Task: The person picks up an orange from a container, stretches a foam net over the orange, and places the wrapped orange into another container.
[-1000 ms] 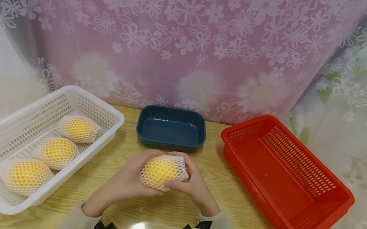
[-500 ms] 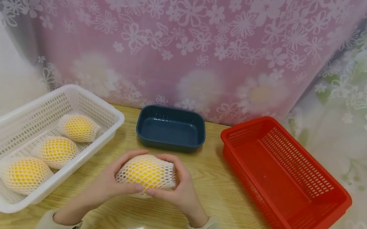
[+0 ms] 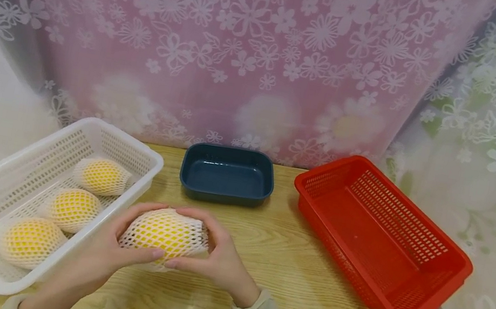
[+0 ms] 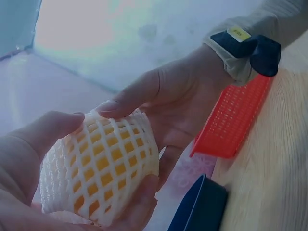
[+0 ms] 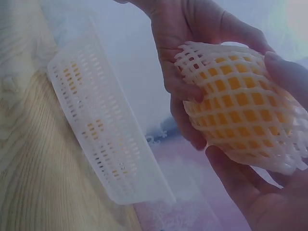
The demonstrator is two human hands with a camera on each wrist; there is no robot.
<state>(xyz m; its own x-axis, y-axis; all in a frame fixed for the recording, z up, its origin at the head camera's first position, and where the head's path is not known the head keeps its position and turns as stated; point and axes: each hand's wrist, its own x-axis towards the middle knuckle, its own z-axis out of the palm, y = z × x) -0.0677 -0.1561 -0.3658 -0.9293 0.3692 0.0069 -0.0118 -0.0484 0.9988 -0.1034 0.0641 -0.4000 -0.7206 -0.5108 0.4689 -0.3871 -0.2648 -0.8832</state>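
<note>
Both hands hold a yellow fruit in a white foam net sleeve (image 3: pixel 166 234) above the near part of the table. My left hand (image 3: pixel 108 251) grips its left end and my right hand (image 3: pixel 220 259) its right end. The thumbs lie on the near side, their tips close together. In the left wrist view, the net (image 4: pixel 106 163) sits between the hands, its diamond mesh showing yellow skin. In the right wrist view, the fingers of both hands curve round the netted fruit (image 5: pixel 240 106). What kind of fruit it is, I cannot tell.
A white perforated basket (image 3: pixel 141 175) on the left contains three more netted yellow fruits (image 3: pixel 76 210). At the back middle stands a dark blue tray (image 3: pixel 224 194). A red perforated basket (image 3: pixel 362 239) is at the right. Behind the wooden table (image 3: pixel 264 234) hangs a pink flowered curtain (image 3: pixel 264 59).
Both hands have carried the netted fruit left and a little nearer to me. The left thumb has come round to its near side. The baskets and tray stay put.
</note>
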